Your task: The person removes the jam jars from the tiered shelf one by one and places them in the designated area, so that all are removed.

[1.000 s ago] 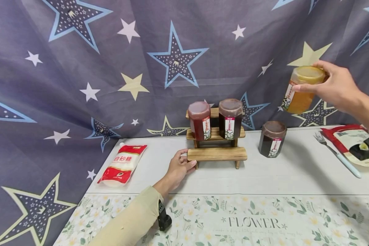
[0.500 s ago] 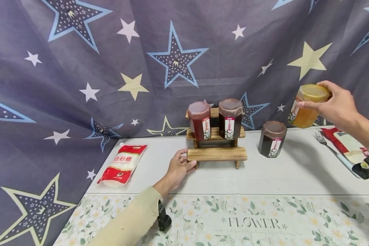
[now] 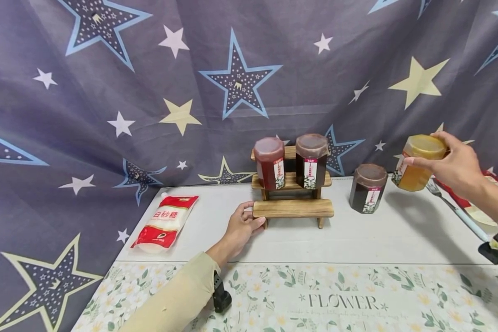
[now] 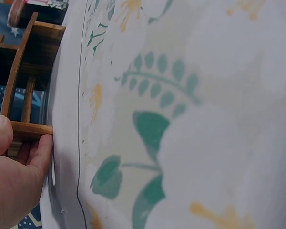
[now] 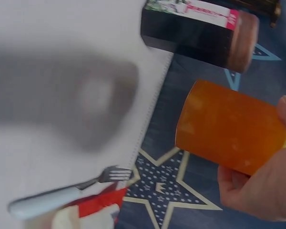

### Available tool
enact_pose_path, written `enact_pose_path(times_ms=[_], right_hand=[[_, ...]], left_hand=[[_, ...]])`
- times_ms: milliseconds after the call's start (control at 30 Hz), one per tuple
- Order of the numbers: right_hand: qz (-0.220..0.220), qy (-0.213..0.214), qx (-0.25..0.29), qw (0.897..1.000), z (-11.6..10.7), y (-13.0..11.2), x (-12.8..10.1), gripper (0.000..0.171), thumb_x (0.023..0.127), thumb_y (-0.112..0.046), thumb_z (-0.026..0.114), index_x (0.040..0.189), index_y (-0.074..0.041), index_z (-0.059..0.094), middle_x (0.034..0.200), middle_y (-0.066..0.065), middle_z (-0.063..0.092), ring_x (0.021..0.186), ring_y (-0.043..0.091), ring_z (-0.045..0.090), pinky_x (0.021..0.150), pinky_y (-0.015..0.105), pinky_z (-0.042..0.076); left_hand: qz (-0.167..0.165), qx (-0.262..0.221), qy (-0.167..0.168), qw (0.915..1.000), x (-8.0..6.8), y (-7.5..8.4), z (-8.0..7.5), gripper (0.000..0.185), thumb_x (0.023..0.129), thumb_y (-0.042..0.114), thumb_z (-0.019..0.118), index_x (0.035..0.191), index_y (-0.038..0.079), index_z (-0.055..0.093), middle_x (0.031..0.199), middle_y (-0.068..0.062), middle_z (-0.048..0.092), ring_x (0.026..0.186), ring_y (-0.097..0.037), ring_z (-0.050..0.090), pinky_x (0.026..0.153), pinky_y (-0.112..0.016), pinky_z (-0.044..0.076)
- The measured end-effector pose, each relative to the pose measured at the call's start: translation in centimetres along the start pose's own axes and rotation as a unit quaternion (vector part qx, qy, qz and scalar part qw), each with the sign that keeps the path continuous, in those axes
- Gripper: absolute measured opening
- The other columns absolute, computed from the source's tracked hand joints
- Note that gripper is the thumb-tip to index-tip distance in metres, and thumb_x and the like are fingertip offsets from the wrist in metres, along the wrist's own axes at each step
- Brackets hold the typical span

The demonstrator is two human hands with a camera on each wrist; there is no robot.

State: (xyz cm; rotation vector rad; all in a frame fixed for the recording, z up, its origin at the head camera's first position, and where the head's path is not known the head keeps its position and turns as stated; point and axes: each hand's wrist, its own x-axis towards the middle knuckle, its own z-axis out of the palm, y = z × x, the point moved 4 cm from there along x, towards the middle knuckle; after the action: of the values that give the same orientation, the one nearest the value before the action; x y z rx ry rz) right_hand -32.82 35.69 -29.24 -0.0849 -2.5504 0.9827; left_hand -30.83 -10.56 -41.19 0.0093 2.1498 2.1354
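My right hand (image 3: 458, 163) grips an amber jar (image 3: 417, 168) with a yellow lid by its upper part, thumb on the near side. In the right wrist view the amber jar (image 5: 229, 126) hangs above the table, its shadow on the white cloth. Just left of it stands a dark jar (image 3: 368, 189) on the table. My left hand (image 3: 237, 230) pinches the left end of the wooden step stand (image 3: 292, 208); the left wrist view has the thumb and fingers at the stand's leg (image 4: 32, 129). A red jar (image 3: 269, 163) and another dark jar (image 3: 311, 161) sit upright on its middle step.
A red and white sugar bag (image 3: 163, 223) lies at the left. Right of the jars are a fork (image 3: 452, 207) with a pale handle and a red packet (image 3: 483, 214), partly behind my right arm. A star-patterned curtain (image 3: 141, 92) hangs behind the table.
My right hand has lowered the amber jar from well above the table to beside the standing dark jar, shifting slightly right. My left hand and the stand have stayed in place.
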Motion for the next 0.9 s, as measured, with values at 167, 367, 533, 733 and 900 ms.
enact_pose_path(times_ms=[167,367,533,733,900], right_hand=[[-0.002,-0.017,0.009,1.000,0.9,0.9,-0.8,0.083,0.077,-0.043,0.079,0.138,-0.004,0.040,0.115,0.023,0.052,0.083,0.010,0.047,0.053,0.006,0.038],[-0.008,-0.026,0.016,0.999,1.7,1.5,-1.2,0.084,0.077,-0.040,0.081,0.139,-0.001,0.039,0.116,0.026,0.051,0.085,0.010,0.046,0.055,0.003,0.037],[-0.009,-0.034,0.034,0.999,2.4,1.8,-1.5,0.079,0.078,-0.036,0.081,0.138,-0.003,0.041,0.116,0.021,0.052,0.080,-0.003,0.043,0.059,0.002,0.037],[-0.003,-0.053,0.042,0.998,3.1,2.0,-1.6,0.086,0.078,-0.039,0.080,0.143,-0.003,0.037,0.122,0.024,0.050,0.093,0.016,0.047,0.061,0.002,0.036],[-0.011,-0.047,0.033,0.998,3.5,2.5,-1.8,0.085,0.077,-0.036,0.082,0.140,0.000,0.039,0.119,0.025,0.052,0.088,0.009,0.047,0.061,0.004,0.037]], left_hand=[[-0.004,0.002,0.001,1.0000,-0.1,0.1,0.1,0.056,0.091,-0.003,0.062,0.140,0.007,0.038,0.111,-0.017,0.057,0.101,-0.025,0.063,0.092,-0.040,0.056],[-0.003,0.004,-0.002,1.0000,-0.2,0.1,0.1,0.056,0.091,-0.003,0.062,0.140,0.007,0.038,0.112,-0.018,0.057,0.104,-0.029,0.062,0.092,-0.040,0.056],[-0.002,0.003,-0.002,1.0000,-0.1,0.1,0.0,0.056,0.091,-0.003,0.061,0.141,0.007,0.037,0.113,-0.019,0.057,0.107,-0.032,0.061,0.093,-0.040,0.055],[-0.002,0.006,-0.002,1.0000,-0.2,0.2,0.1,0.056,0.092,-0.003,0.061,0.141,0.007,0.037,0.113,-0.019,0.057,0.106,-0.030,0.062,0.093,-0.041,0.055],[-0.003,0.006,-0.005,1.0000,-0.2,0.3,0.1,0.057,0.092,-0.003,0.061,0.141,0.007,0.036,0.114,-0.019,0.056,0.106,-0.028,0.062,0.093,-0.040,0.055]])
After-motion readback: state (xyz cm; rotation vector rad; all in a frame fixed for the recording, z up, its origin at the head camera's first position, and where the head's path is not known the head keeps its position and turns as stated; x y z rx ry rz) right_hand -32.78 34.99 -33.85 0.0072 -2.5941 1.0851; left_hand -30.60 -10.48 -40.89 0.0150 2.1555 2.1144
